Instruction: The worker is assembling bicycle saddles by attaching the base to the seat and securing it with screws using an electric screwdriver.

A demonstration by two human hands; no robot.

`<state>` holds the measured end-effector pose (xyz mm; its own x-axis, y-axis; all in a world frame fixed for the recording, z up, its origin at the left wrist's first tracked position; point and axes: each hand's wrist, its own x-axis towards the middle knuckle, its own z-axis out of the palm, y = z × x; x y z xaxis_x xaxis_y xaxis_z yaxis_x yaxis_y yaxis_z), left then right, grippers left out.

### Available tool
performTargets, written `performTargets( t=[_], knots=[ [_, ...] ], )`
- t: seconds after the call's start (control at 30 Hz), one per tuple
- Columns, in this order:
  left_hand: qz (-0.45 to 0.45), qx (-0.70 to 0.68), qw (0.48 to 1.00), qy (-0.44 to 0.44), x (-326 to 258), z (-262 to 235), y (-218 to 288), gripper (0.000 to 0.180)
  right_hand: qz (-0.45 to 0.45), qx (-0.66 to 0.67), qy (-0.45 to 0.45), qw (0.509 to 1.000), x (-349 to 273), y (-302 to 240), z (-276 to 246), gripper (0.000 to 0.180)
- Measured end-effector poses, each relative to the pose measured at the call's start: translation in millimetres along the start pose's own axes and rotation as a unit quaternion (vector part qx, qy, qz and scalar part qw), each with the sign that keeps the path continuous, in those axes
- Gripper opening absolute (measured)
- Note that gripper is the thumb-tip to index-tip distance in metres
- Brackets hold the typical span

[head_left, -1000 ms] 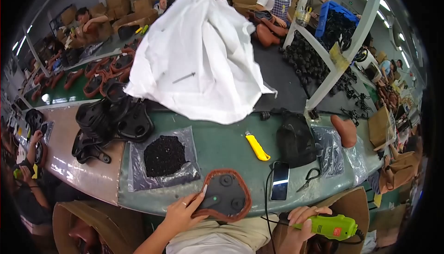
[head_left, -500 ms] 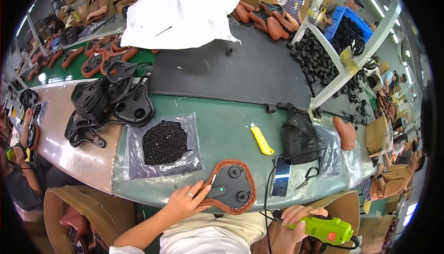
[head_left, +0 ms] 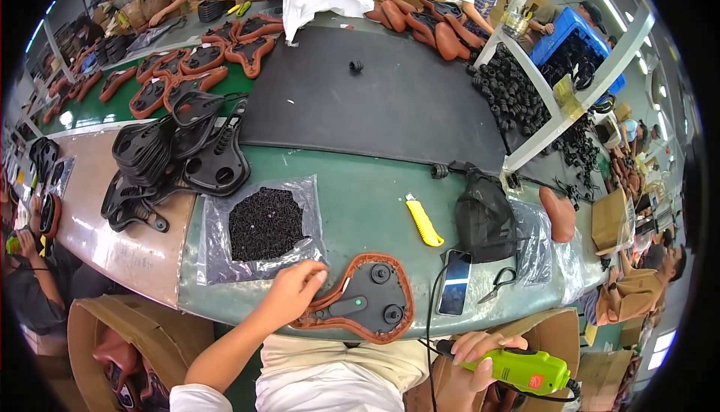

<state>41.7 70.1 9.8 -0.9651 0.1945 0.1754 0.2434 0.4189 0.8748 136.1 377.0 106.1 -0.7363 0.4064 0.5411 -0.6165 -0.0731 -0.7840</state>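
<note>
An upside-down bicycle saddle (head_left: 367,303) with a brown rim and black underside lies at the near edge of the green bench. My left hand (head_left: 292,290) rests on its left end, fingers curled beside a clear bag holding a heap of small black screws (head_left: 264,223). My right hand (head_left: 469,353) grips a green electric screwdriver (head_left: 517,369) low at the bench's edge, right of the saddle, its black cord running up past a phone (head_left: 454,282).
A yellow utility knife (head_left: 424,222), a black bag (head_left: 484,217) and scissors (head_left: 496,284) lie right of the saddle. Black saddle bases (head_left: 180,157) pile at left. A large black mat (head_left: 375,100) covers the middle. Other people work around the benches.
The view has tilted down and the white sheet now sits at the far edge. My left hand has shifted to the saddle's left end by the screw bag. The screwdriver stays low at right.
</note>
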Motion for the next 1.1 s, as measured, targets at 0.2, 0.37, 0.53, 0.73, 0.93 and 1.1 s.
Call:
performTargets(
  t=[0.2, 0.37, 0.53, 0.73, 0.93, 1.1],
  knots=[
    [-0.114, 0.121, 0.978, -0.127, 10.6, 31.3, 8.9, 0.040, -0.005, -0.019, 0.002, 1.000, -0.5, 1.0, -0.8, 0.045],
    [-0.011, 0.265, 0.961, -0.079, -0.9, 41.6, 8.4, 0.036, 0.003, -0.015, 0.005, 1.000, -1.6, 8.3, -3.3, 0.046],
    [0.063, 0.350, 0.934, -0.025, -3.3, 56.3, 6.5, 0.031, -0.004, -0.014, 0.018, 1.000, -4.2, 8.5, -6.1, 0.047],
    [0.033, 0.285, 0.956, -0.066, -12.7, 37.9, 15.6, 0.035, 0.067, 0.113, 0.001, 0.991, -15.1, 19.0, -32.3, 0.056],
    [0.067, 0.174, 0.978, 0.093, 41.7, -49.9, 24.9, 0.032, 0.050, 0.078, 0.017, 0.996, -8.7, 17.2, -26.5, 0.055],
    [0.092, 0.283, 0.920, 0.253, 172.4, -146.1, -31.4, 0.055, 0.028, 0.073, -0.012, 0.997, -0.1, 20.5, -15.0, 0.053]
  ],
)
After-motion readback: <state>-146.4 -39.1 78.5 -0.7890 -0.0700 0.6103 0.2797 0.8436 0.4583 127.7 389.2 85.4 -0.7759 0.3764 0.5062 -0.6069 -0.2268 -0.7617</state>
